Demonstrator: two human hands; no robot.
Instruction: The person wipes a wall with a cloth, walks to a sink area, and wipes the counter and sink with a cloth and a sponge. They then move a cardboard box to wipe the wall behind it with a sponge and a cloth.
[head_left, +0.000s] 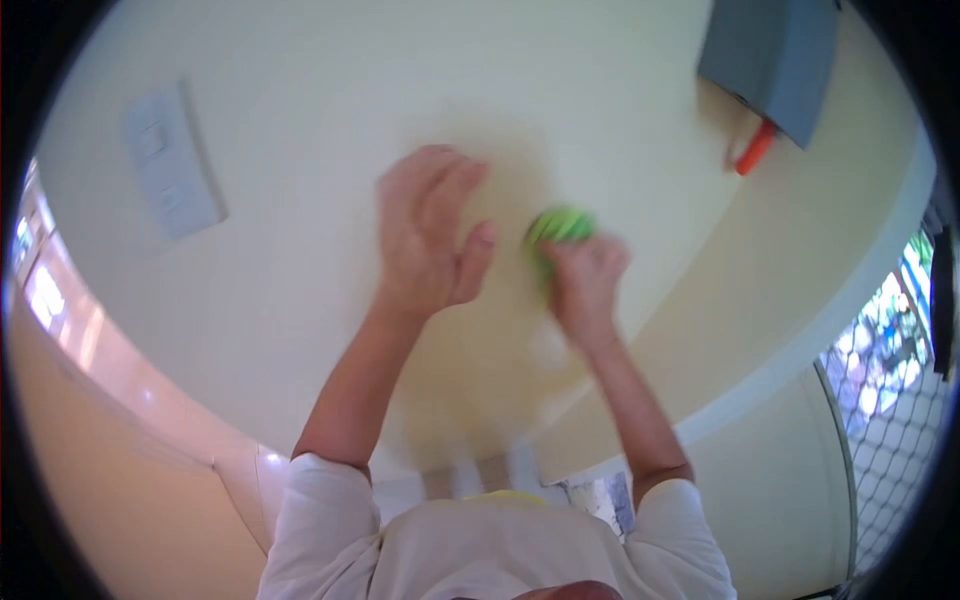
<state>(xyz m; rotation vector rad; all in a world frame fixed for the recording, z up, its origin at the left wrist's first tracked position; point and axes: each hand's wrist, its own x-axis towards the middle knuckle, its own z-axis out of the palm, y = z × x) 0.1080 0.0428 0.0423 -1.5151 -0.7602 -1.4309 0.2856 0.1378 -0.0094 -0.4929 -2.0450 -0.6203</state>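
My right hand (588,290) is closed round a bright green, rounded thing (565,224) with darker stripes. Motion smears it, and I cannot tell its kind. It shows above my thumb and fingers, in front of the pale wall (300,120). To the left, my left hand (428,235) is raised before the same wall with nothing in it. Its fingers curve gently and the thumb stands apart, pointing towards the green thing. A gap separates the two hands.
A white switch plate (172,165) is fixed on the wall at the left. High on the right hangs a grey box (775,60) with a red handle (756,148) below it. Wire mesh (880,430) covers an opening at the far right.
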